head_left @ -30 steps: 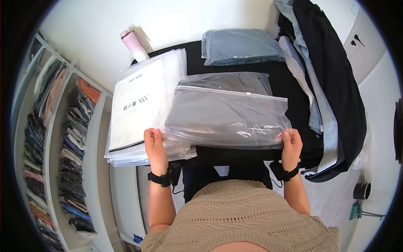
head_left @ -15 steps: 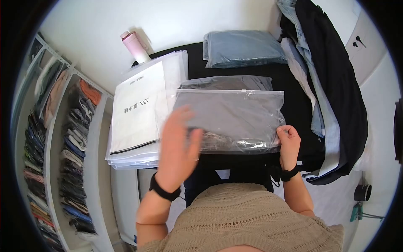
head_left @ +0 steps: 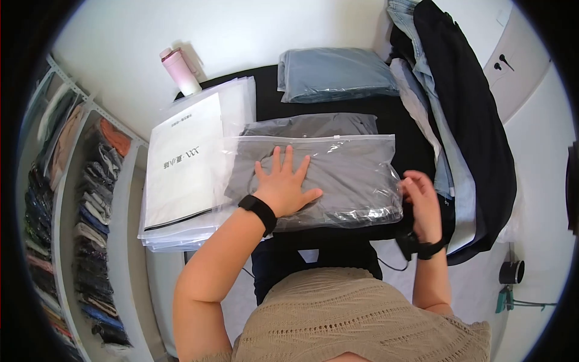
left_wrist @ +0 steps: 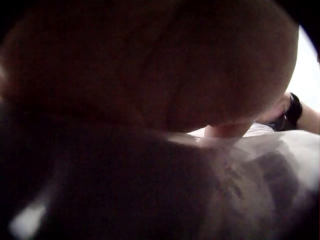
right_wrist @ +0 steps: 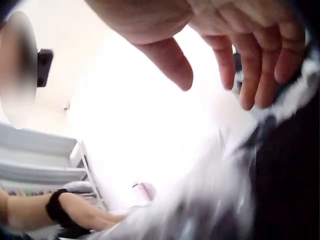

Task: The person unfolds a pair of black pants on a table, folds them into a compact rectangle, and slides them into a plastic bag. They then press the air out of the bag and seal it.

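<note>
A clear zip bag (head_left: 356, 175) with a folded grey garment inside lies on the black table (head_left: 265, 90) in front of me. My left hand (head_left: 283, 181) lies flat on the bag's left half with its fingers spread, pressing the plastic down. At the bag's right edge my right hand (head_left: 417, 188) hovers with loosely bent fingers and holds nothing. In the right wrist view the right hand (right_wrist: 240, 60) hangs relaxed above the crinkled bag (right_wrist: 210, 200). The left wrist view is almost filled by the palm, with a bit of the bag (left_wrist: 270, 165) showing.
A second grey bagged garment (head_left: 313, 125) lies just behind. A blue bagged garment (head_left: 335, 73) sits at the back. A stack of white bags (head_left: 187, 163) lies to the left, a pink bottle (head_left: 178, 70) behind it. Dark and light clothes (head_left: 458, 108) hang right. Shelves of packed clothes (head_left: 72, 199) line the left.
The bag was held up by both hands at its near corners. The left hand let go and now presses flat on it. The right hand has released its corner.
</note>
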Demonstrator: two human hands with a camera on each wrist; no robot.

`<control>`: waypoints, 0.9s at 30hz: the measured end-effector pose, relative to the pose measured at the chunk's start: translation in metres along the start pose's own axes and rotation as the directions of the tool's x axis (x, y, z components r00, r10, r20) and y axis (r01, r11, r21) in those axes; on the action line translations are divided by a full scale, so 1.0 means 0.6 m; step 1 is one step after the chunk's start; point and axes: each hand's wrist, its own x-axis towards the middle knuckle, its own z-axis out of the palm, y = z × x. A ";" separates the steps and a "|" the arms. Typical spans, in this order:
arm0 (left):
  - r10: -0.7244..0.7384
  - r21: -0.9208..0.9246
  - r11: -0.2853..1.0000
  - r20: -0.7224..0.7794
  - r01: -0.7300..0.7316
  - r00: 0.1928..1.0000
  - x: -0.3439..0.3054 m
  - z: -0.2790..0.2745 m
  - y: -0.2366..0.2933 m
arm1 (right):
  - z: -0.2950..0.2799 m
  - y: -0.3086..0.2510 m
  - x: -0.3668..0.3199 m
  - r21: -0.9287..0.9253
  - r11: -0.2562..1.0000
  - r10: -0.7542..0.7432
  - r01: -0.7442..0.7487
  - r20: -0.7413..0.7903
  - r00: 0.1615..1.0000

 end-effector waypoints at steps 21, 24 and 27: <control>-0.011 -0.007 1.000 -0.073 0.010 0.997 -0.003 0.017 0.004 | 0.201 -0.061 0.283 -0.683 0.579 0.315 0.445 0.691 0.651; -0.017 -0.009 1.000 -0.054 0.017 0.998 -0.002 0.016 0.006 | 0.171 -0.094 0.271 -0.731 0.544 0.339 0.410 0.640 0.690; -0.024 -0.007 1.000 -0.037 0.024 0.999 -0.002 0.014 0.006 | 0.127 -0.108 0.287 -0.782 0.520 0.389 0.344 0.575 0.720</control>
